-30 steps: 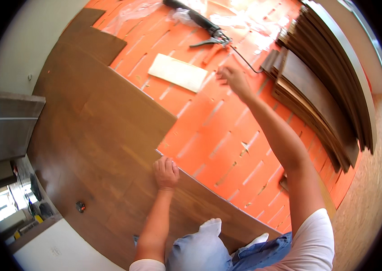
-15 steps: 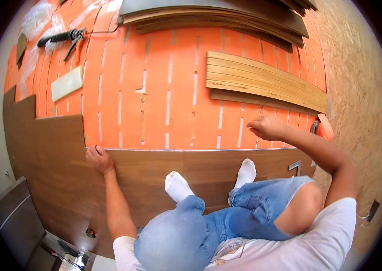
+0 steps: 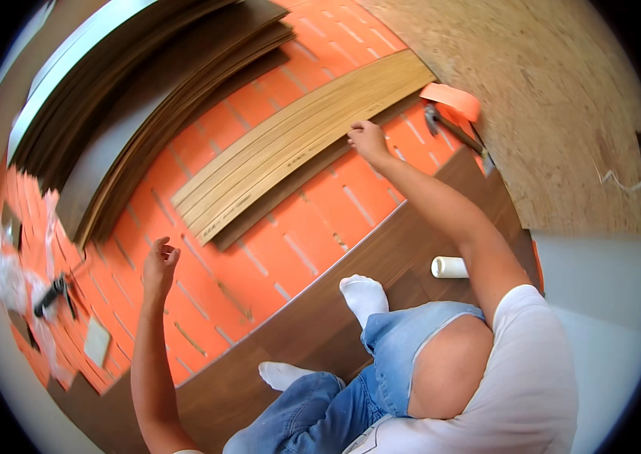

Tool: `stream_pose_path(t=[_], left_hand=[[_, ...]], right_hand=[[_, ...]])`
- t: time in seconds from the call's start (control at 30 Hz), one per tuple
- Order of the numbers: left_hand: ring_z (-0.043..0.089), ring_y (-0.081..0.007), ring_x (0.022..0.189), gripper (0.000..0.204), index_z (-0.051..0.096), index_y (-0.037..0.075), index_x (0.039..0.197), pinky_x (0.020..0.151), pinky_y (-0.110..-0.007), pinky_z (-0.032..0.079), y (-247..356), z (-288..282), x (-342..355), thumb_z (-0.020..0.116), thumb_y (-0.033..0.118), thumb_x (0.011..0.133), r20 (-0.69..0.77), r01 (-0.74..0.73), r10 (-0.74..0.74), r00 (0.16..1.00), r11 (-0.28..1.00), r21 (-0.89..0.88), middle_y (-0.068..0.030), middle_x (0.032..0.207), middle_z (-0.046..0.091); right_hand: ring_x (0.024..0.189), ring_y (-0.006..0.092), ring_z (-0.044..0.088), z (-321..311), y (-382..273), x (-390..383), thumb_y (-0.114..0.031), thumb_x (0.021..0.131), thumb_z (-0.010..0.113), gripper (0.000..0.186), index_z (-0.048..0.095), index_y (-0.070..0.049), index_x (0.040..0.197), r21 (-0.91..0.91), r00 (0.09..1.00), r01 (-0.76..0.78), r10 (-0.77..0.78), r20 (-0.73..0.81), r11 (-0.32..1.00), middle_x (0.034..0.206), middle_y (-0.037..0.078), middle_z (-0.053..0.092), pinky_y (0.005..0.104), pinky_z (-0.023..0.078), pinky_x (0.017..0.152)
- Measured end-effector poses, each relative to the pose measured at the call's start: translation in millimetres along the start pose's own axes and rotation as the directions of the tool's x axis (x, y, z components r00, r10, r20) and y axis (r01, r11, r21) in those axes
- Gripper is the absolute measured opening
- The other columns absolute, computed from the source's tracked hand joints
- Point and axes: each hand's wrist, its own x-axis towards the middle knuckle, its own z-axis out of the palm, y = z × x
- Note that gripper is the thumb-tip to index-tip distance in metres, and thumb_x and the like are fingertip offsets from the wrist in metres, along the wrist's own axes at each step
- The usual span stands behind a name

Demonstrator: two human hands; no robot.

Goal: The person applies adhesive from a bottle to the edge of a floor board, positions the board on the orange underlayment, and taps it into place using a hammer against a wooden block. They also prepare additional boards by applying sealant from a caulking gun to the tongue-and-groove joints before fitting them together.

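Note:
Two short stacks of flooring planks lie before me: the upper one of pale, wood-toned planks (image 3: pixel 297 121), and under its near edge a darker plank (image 3: pixel 256 223). My right hand (image 3: pixel 368 142) is at the near long edge of the pale planks, fingers loosely bent and apart; whether it touches them I cannot tell. Over the orange underlayment (image 3: pixel 199 284), my left hand (image 3: pixel 160 265) is raised with fingers apart and nothing in it. It hangs left of the planks' near end.
A tall pile of dark planks (image 3: pixel 138 136) stands at the far left. A caulking gun (image 3: pixel 54 295) and a pale flat block (image 3: pixel 97 342) lie at left. At right are a hammer (image 3: pixel 453 129), orange strip (image 3: pixel 453 100) and white roll (image 3: pixel 450 267). Laid brown flooring (image 3: pixel 403 250) lies under my feet.
My view has turned and shifted right. My left hand has lifted off the laid floor's edge and reached forward. My right hand has moved forward to the pale planks.

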Motion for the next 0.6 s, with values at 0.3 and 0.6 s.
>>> stream_pose_path(t=[0.3, 0.6], left_hand=[[0.05, -0.0086, 0.061, 0.033, 0.061, 0.0, 0.094, 0.052, -0.027, 0.038, 23.4, 25.3, 74.4, 0.076, 0.029, 0.089, 0.295, 0.354, -0.299, 0.908, 0.922, -0.157, -0.0006, 0.071, 0.057], [0.039, -0.0056, 0.067, 0.022, 0.055, 0.007, 0.098, 0.062, -0.024, 0.034, 76.0, -34.6, 19.3, 0.072, 0.02, 0.092, 0.018, 0.106, -0.117, 0.993, 0.803, -0.586, 0.0062, 0.076, 0.044]], right_hand=[[0.086, 0.0228, 0.067, 15.9, -14.1, 12.5, -0.011, 0.094, 0.058, 0.028, 0.058, 0.012, 0.11, 0.355, 0.939, -0.299, 0.34, -0.059, 0.886, 0.1, 0.017, 0.066, 0.0325, 0.059, 0.07], [0.102, 0.0253, 0.067, 22.6, -52.4, -3.6, -0.023, 0.098, 0.067, 0.033, 0.058, 0.0, 0.12, 0.858, 0.948, -0.285, 0.256, 0.188, 0.427, 0.113, 0.013, 0.067, 0.0453, 0.058, 0.093]])
